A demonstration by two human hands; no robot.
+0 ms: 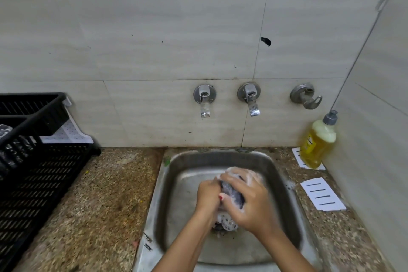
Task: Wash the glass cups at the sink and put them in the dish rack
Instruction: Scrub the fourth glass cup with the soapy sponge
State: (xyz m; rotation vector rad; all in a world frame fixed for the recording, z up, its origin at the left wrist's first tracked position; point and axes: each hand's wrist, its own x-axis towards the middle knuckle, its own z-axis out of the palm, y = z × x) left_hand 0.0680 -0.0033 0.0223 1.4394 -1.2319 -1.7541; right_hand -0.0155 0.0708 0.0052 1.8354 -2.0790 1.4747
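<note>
Glass cup [232,192] (one, soapy) gripped by left hand [208,195] and right hand [250,204].

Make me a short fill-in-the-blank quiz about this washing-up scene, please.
1. The left hand and the right hand, which grips a foamy grey scrubber, meet over the steel ____.
2. The yellow soap bottle stands on the person's ____ side.
3. The dish rack on the counter is ____ in colour.

Missing words: sink; right; black.
</note>
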